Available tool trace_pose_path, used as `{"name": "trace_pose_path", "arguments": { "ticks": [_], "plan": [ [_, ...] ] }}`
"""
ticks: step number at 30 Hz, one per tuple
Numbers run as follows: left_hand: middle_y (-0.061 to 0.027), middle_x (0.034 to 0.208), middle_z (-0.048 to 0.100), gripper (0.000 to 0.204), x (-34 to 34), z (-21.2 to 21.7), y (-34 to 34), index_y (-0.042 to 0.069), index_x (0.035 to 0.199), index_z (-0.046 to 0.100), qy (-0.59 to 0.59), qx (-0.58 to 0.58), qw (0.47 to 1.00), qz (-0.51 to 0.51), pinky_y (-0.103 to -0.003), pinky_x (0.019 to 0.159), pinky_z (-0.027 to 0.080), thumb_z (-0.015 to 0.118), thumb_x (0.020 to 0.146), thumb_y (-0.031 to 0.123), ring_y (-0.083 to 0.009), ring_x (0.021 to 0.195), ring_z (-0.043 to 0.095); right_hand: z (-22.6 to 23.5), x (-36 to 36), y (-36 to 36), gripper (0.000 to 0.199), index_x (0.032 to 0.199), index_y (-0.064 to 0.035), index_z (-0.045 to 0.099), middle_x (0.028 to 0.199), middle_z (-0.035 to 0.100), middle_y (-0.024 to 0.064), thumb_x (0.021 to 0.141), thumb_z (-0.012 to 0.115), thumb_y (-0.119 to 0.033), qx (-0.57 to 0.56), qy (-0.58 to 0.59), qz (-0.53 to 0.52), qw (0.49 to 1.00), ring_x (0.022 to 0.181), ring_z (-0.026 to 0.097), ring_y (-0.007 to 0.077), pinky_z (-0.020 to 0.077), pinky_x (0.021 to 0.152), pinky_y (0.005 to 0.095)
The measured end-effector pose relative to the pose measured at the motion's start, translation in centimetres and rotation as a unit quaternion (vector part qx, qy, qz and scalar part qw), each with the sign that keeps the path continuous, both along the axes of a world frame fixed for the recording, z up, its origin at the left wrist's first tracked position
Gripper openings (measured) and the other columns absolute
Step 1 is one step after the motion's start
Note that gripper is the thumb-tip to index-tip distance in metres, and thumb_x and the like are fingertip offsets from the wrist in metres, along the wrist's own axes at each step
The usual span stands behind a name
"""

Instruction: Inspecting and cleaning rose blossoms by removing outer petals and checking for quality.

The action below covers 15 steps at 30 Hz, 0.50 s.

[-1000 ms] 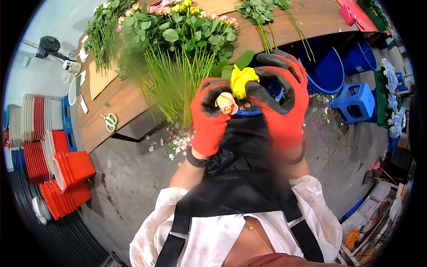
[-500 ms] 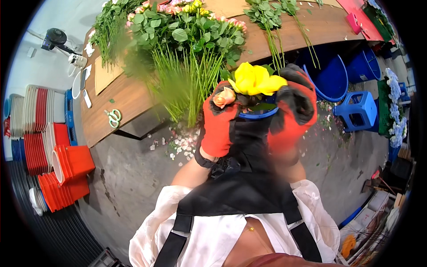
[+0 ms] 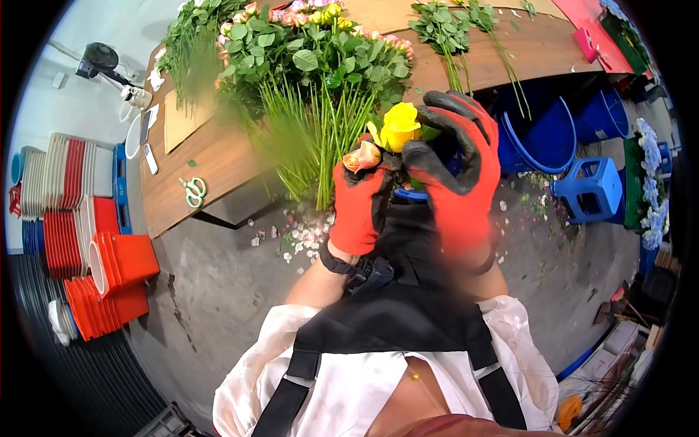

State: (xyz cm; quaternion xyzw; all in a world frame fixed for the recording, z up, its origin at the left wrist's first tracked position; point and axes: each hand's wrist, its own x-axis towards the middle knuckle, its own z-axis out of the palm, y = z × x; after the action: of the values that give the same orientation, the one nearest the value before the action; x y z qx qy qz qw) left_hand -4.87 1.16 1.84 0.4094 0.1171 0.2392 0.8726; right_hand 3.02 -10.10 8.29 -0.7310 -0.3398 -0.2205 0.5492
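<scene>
My left hand (image 3: 355, 211), in a red glove with dark palm and fingers, is closed around the stems of a yellow rose (image 3: 400, 127) and a peach rose (image 3: 362, 156). Both blooms stick up above that hand, the yellow one higher and to the right. The stems are mostly hidden by my glove. Just right of the yellow rose, my right hand (image 3: 466, 186) in a matching glove is spread, its fingers curved and thumb apart. Its thumb lies close below the bloom; whether it touches I cannot tell.
A brown table (image 3: 226, 167) carries a big bunch of roses (image 3: 313, 73), green scissors (image 3: 193, 191) and loose leafy stems (image 3: 443, 29). Blue buckets (image 3: 539, 138) and a blue stool (image 3: 590, 189) stand at the right. Petals (image 3: 309, 237) litter the floor; orange crates (image 3: 124, 262) are stacked left.
My right hand has opened its fingers and shifted slightly left. The yellow rose, spread wide across to the right hand before, now looks narrower and upright. My left hand keeps its grip.
</scene>
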Motion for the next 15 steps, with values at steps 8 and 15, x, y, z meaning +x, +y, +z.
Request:
{"name": "trace_pose_path", "arguments": {
  "ticks": [8, 15],
  "plan": [
    [-0.0104, 0.111, 0.061, 0.039, -0.3, -2.0, 0.4, 0.0, 0.125, 0.05, 0.026, 0.201, 0.979, -0.016, -0.032, 0.081, 0.052, 0.058, 0.087, -0.001, -0.0193, 0.094, 0.062, -1.7, -0.7, 0.8, 0.029, 0.093, -0.0062, 0.067, 0.104, 0.066, 0.0072, 0.067, 0.081, -0.009, 0.038, -0.014, -0.056, 0.998, 0.106, 0.056, 0.0298, 0.0422, 0.096, 0.0414],
    [-0.0033, 0.109, 0.06, 0.026, 0.9, -1.9, 1.9, 0.008, 0.121, 0.053, -0.084, -0.071, 0.988, -0.105, -0.031, 0.085, 0.047, 0.056, 0.098, 0.019, -0.017, 0.097, 0.058, -3.6, 0.2, -0.3, 0.026, 0.104, 0.0, 0.063, 0.114, 0.062, 0.0092, 0.078, 0.063, 0.002, 0.321, 0.244, 0.001, 0.915, 0.102, 0.059, 0.0184, 0.0462, 0.091, 0.0316]
  ]
}}
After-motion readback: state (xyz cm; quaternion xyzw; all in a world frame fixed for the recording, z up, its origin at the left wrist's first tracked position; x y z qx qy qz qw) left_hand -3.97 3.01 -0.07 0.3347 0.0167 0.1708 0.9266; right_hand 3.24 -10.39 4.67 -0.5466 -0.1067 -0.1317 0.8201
